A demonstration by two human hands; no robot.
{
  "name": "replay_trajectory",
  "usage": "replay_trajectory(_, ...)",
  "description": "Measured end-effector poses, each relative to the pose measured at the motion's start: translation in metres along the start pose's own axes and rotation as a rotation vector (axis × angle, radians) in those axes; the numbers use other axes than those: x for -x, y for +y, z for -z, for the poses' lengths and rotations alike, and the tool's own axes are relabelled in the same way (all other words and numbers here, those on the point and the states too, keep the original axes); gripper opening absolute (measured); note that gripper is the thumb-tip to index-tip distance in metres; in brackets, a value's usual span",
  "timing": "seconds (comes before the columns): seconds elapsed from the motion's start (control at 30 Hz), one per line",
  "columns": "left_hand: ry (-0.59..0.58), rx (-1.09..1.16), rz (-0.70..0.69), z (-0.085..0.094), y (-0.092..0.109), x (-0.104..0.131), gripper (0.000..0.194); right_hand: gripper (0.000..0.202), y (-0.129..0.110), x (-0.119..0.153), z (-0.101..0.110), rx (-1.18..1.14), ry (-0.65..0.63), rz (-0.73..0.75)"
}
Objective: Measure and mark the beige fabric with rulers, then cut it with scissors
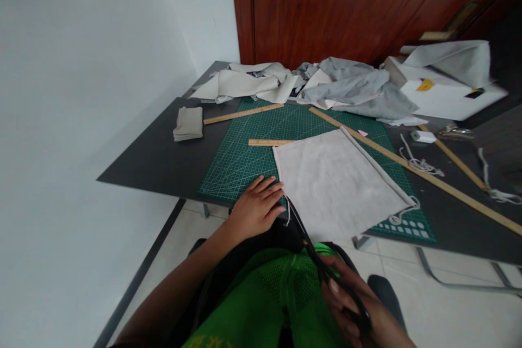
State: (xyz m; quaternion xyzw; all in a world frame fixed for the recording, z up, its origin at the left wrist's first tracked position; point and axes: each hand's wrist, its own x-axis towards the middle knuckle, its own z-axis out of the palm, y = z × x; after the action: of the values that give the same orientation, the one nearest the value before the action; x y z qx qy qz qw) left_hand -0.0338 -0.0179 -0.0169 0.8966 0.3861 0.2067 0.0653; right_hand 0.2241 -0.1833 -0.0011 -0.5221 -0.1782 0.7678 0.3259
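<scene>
A pale fabric piece [336,185] lies on the green cutting mat [232,166] and hangs over the table's front edge, with a rolled or folded strip along its right side. My left hand [256,206] lies flat with fingers stretched on the mat, fingertips touching the fabric's left edge. My right hand [346,299] is wrapped round the handles of black scissors [304,234]. Their blades point up to the fabric's left edge, beside a thin white cord [289,212] that hangs down near my left fingertips. Whether the blades touch the cord I cannot tell.
Wooden rulers [244,114] lie across the mat and the dark table [150,147]. A stack of folded cloth [189,122] sits at the left. Crumpled fabric [346,84] lines the back, beside a white box [436,92]. Loose cords [424,166] lie at the right.
</scene>
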Motion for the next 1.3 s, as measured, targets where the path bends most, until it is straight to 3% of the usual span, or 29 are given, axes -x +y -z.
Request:
replay_trajectory(0.27, 0.077, -0.032, -0.032, -0.007, -0.001, 0.002, 0.032, 0.085, -0.01, 0.008, -0.007, -0.021, 0.049, 0.0)
replay_trajectory(0.8, 0.047, -0.034, -0.014, -0.003, 0.002, 0.0, 0.03, 0.089, -0.014, 0.009, -0.006, -0.011, 0.052, -0.016)
replay_trajectory(1.1, 0.042, -0.008, -0.004, -0.004, 0.001, 0.001, 0.032, 0.074, -0.028, 0.013, -0.004, -0.061, 0.041, 0.011)
replay_trajectory(1.3, 0.051, -0.042, -0.037, -0.004, 0.001, 0.002, 0.032, 0.074, -0.033, 0.01, -0.003, -0.078, 0.009, -0.014)
